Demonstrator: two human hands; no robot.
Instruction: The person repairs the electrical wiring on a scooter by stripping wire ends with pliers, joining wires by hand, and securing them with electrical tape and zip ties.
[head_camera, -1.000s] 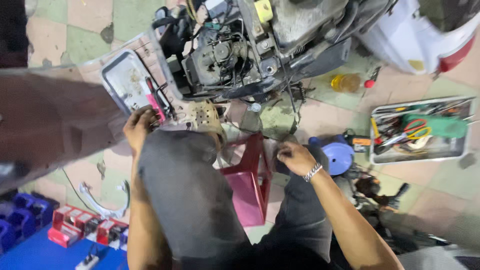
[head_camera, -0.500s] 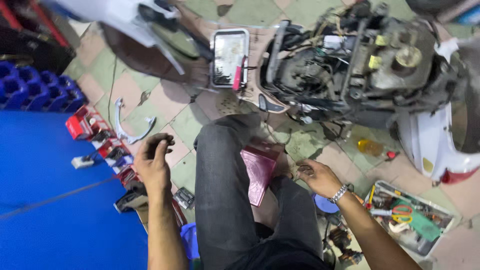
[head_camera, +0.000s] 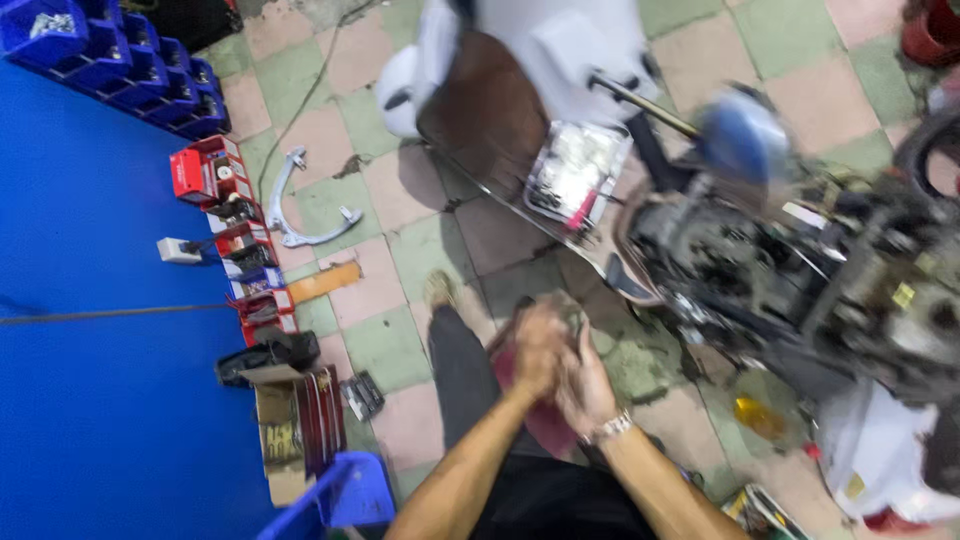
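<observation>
My left hand (head_camera: 535, 348) and my right hand (head_camera: 588, 388) are pressed together in front of me, above my dark-trousered leg (head_camera: 462, 370) and a red stool (head_camera: 545, 425). A small greyish part (head_camera: 568, 308) shows at the fingertips, with the left fingers closed around it. The right hand, with a bracelet at the wrist, cups the left hand from the right. Motion blur hides the exact hold of the right hand. A stripped scooter engine (head_camera: 790, 270) stands just to the right of the hands.
A white scooter body panel (head_camera: 545, 60) and a metal tray (head_camera: 577, 172) lie ahead. At the left, a blue mat (head_camera: 100, 400) is edged by red boxes (head_camera: 205, 172), blue bins (head_camera: 120, 60), a cardboard box (head_camera: 285, 425) and a curved metal bracket (head_camera: 300, 205). A yellow bottle (head_camera: 758, 415) lies lower right.
My view has swung further left. My left hand came in from the left with the small part, and my right hand rose from near the stool. The two hands now meet.
</observation>
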